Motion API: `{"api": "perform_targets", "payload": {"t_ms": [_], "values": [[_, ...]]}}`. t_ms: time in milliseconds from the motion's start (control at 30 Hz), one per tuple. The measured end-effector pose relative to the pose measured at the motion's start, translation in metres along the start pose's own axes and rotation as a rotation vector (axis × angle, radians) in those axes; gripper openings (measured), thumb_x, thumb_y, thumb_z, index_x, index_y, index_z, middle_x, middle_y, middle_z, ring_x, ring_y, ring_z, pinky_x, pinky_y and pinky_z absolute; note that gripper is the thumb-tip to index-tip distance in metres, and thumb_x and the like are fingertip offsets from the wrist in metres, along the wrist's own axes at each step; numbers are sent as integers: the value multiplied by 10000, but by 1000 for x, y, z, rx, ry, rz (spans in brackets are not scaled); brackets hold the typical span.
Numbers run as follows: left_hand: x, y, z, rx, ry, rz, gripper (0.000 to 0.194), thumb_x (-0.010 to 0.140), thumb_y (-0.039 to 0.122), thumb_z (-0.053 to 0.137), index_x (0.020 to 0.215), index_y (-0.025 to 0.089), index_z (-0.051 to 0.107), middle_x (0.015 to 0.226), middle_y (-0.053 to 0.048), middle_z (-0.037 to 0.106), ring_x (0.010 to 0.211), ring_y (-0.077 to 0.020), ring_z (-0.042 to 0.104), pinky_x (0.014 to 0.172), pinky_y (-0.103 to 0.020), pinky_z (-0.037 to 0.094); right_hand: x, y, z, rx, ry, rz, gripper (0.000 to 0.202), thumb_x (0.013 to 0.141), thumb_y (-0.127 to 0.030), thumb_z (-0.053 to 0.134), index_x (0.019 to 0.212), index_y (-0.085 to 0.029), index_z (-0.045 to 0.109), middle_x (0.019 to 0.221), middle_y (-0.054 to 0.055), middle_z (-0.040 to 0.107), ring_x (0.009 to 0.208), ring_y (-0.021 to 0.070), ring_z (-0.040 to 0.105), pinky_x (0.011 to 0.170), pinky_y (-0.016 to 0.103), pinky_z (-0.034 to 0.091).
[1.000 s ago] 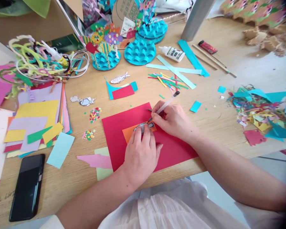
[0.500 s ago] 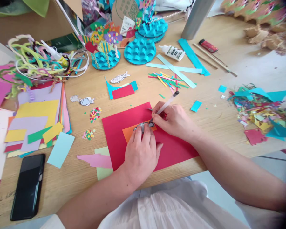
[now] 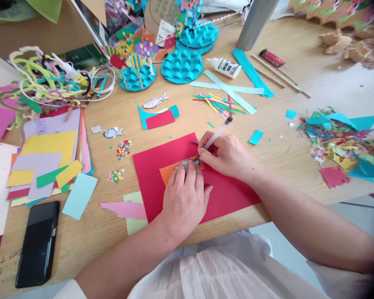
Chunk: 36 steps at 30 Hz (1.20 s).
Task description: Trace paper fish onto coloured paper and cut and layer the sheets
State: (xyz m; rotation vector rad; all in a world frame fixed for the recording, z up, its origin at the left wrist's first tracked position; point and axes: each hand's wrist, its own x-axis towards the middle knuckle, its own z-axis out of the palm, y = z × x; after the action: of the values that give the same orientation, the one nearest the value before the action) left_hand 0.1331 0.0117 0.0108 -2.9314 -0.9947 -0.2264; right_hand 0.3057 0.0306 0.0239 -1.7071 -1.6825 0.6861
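My left hand [image 3: 185, 193] lies with its fingertips flat on a grey paper fish cutout [image 3: 182, 163], pressing it onto an orange paper piece [image 3: 166, 175]. Under both is a large red sheet [image 3: 227, 199]. A pen [image 3: 216, 135] with a clear barrel and dark end is pinched in my right hand [image 3: 229, 155]; its tip meets the fish's tail end. Beside the right fingers, a small dark metal tip and something red show, mostly hidden by the hand. The fish is partly covered by the left fingers.
Stacked coloured paper [image 3: 46, 143] and a black phone [image 3: 37, 245] lie left. Behind are fish cutouts [image 3: 156, 101], thin paper strips [image 3: 218, 104], a glue bottle [image 3: 226, 67] and blue wavy discs [image 3: 182, 66]. Paper scraps [image 3: 336, 141] heap at right; a grey post [image 3: 255, 25] stands behind.
The camera view shifts very slightly. Both hands, the pen and the fish cutout stay in nearly the same place.
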Motion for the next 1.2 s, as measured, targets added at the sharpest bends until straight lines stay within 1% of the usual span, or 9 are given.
{"api": "perform_targets", "payload": {"t_ms": [100,233,433,533,767,967,1200], "values": [[1,-1,0,-9,-6,-2,485,964,321,441,1321,5,536,1287,-189,601,1117,-320,548,945,-439,476,0,-1,-1,23,1,-13,59,773,-187,511,726,-182,545,644,8,618,544,123,547,560,251,390],[1,0,0,-7,-11,-2,474,966,323,439,1305,12,556,1293,-188,597,1123,-320,545,959,-441,465,0,0,-2,50,1,-11,35,749,-172,528,739,-181,560,660,12,638,574,132,575,588,250,414],[3,0,-1,-14,-14,-10,479,968,324,441,1312,11,550,1275,-183,607,1114,-314,544,953,-435,467,0,2,-2,48,3,-20,42,753,-174,529,731,-175,565,673,16,645,549,119,556,566,243,409],[3,-1,0,-22,-16,-14,481,969,325,440,1319,12,544,1272,-176,609,1109,-308,546,948,-428,468,1,3,-3,23,18,-7,52,754,-177,527,713,-178,559,647,7,629,528,114,536,557,245,396],[4,-1,0,-18,-27,-8,477,968,331,447,1311,18,549,1271,-184,606,1109,-304,548,941,-429,471,2,3,-4,25,56,12,31,740,-156,539,734,-184,550,626,1,630,552,135,579,564,252,401],[4,-1,-1,-17,-29,-9,482,969,338,443,1319,22,544,1268,-183,607,1103,-301,550,941,-429,468,2,6,-3,29,76,25,48,734,-153,545,705,-190,535,633,2,629,534,126,571,536,242,403],[3,-1,-1,-15,-32,-8,481,970,339,442,1323,28,540,1271,-180,605,1107,-301,549,936,-429,468,1,6,-4,31,89,34,37,739,-160,544,715,-187,537,603,-6,609,523,123,561,530,239,400]]}}
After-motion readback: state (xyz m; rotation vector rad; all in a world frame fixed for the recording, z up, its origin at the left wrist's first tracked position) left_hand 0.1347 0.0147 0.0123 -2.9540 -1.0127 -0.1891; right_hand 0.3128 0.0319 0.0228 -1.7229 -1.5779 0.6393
